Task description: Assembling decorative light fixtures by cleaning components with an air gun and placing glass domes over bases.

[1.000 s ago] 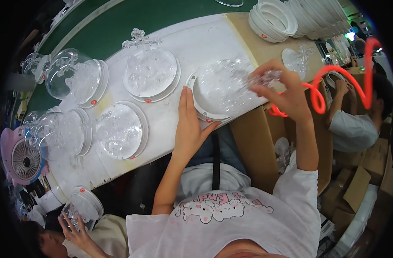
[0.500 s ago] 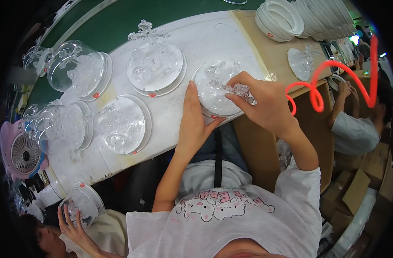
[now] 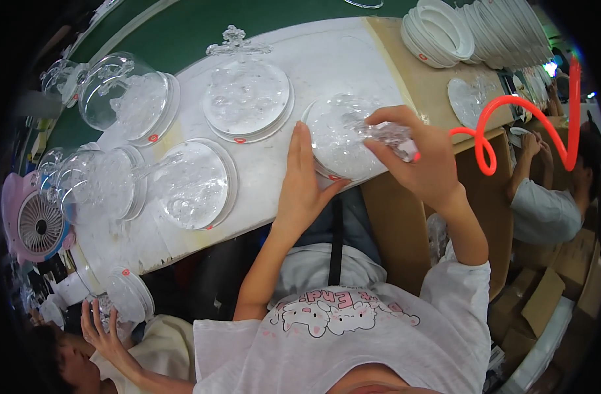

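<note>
A round white base (image 3: 329, 150) with clear plastic pieces on top lies on the table's near side. My left hand (image 3: 300, 187) rests against its left and front rim, fingers stretched and thumb apart. Over its right part, my right hand (image 3: 424, 157) pinches a clear, faceted plastic piece (image 3: 398, 135), blurred by motion; its exact shape is hard to make out. Two similar bases stand to the left, a farther one (image 3: 248, 98) with a clear branching piece (image 3: 235, 43) behind it, and a nearer one (image 3: 194, 187).
Clear domes (image 3: 107, 95) stand over bases at the far left, near a pink fan (image 3: 41, 223). White rings (image 3: 438, 33) are stacked at the back right. A red coiled hose (image 3: 511, 100) hangs over a cardboard box (image 3: 474, 197). Co-workers sit at both sides.
My right hand has lifted the clear piece slightly and moved right, away from the base's middle. The left hand stays at the rim. At lower left, a co-worker's round base has shifted.
</note>
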The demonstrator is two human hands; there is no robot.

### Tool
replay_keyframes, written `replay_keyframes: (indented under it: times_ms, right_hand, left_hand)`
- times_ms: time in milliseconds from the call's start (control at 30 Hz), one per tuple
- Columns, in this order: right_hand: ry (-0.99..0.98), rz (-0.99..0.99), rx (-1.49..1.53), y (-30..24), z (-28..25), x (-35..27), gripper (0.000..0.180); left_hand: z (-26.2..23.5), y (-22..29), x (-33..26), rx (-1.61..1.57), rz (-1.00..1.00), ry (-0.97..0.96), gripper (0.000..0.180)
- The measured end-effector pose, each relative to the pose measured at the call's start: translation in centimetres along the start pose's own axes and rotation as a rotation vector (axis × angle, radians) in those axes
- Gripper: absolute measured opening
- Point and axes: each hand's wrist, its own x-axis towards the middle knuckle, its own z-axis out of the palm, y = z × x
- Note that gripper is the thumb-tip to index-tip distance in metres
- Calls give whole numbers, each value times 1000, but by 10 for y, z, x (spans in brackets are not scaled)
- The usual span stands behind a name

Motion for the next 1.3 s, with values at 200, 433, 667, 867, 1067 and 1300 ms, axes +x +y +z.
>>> replay_keyframes:
  times_ms: [200,433,667,867,1067,1300]
  right_hand:
    - [155,384,594,-41,-14,-3,31]
    - [-102,132,244,-57,-41,6,61]
    - [-116,-174,-77,-26,-50,25,43]
    - [86,281,352,9,-37,23,14]
    - [174,257,410,44,-6,24,15]
    - [66,297,166,31,3,21,16]
  left_hand:
    - [14,28,-23,-907,-109,119,132]
    - [10,42,-9,-1360,-358,81,65]
    - [-29,44,28,-1364,-756,-417,72]
    - [-40,15,15,-1271,-480,-142,63]
    - [-19,10,3,-24,-28,112,94]
    - [-2,0,1,-23,-44,23,104]
